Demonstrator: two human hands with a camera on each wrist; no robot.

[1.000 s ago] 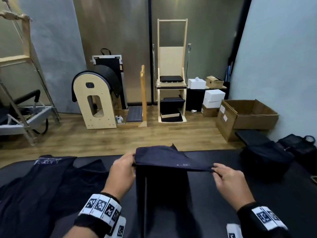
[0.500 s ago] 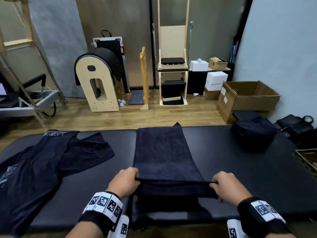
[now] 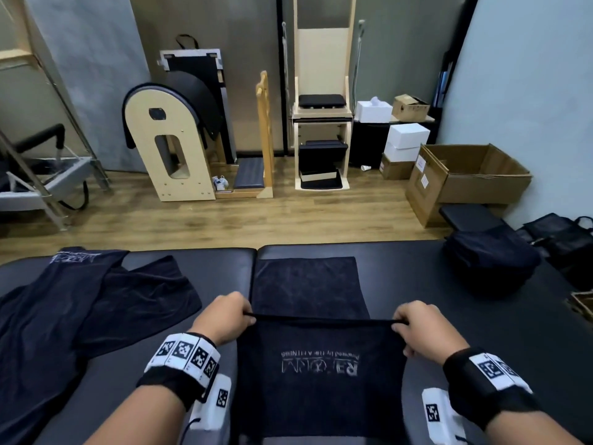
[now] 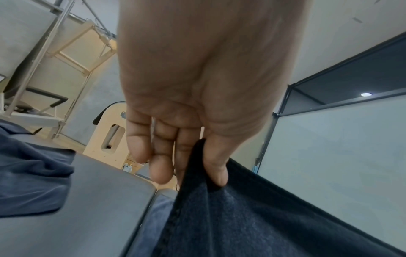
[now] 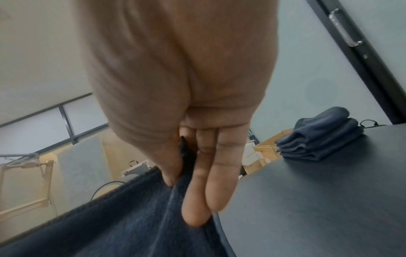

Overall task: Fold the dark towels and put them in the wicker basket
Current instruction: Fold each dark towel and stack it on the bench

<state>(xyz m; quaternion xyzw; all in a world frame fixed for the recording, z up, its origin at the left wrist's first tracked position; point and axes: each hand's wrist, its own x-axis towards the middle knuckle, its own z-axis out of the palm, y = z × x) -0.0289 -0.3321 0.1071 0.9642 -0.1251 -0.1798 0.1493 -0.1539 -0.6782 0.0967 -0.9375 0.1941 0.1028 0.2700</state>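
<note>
A dark towel point(image 3: 308, 287) lies lengthwise on the black padded table point(image 3: 449, 319), its far part flat and its near end lifted. My left hand point(image 3: 224, 319) pinches the near left corner of the towel point(image 4: 219, 217). My right hand point(image 3: 420, 329) pinches the near right corner of the same towel point(image 5: 131, 217). The lifted end shows a printed logo. A stack of folded dark towels point(image 3: 487, 261) point(image 5: 318, 137) sits at the table's right. The wicker basket point(image 3: 582, 303) peeks in at the right edge.
Loose dark towels point(image 3: 80, 303) lie spread on the table's left side. Beyond the table on the wooden floor stand wooden exercise equipment point(image 3: 173, 139) and an open cardboard box point(image 3: 465, 178). Black bags point(image 3: 561, 229) lie by the right wall.
Both hands have drawn the towel's held end toward me, from above the far edge to the near edge. The far part now lies flat and the logo faces up.
</note>
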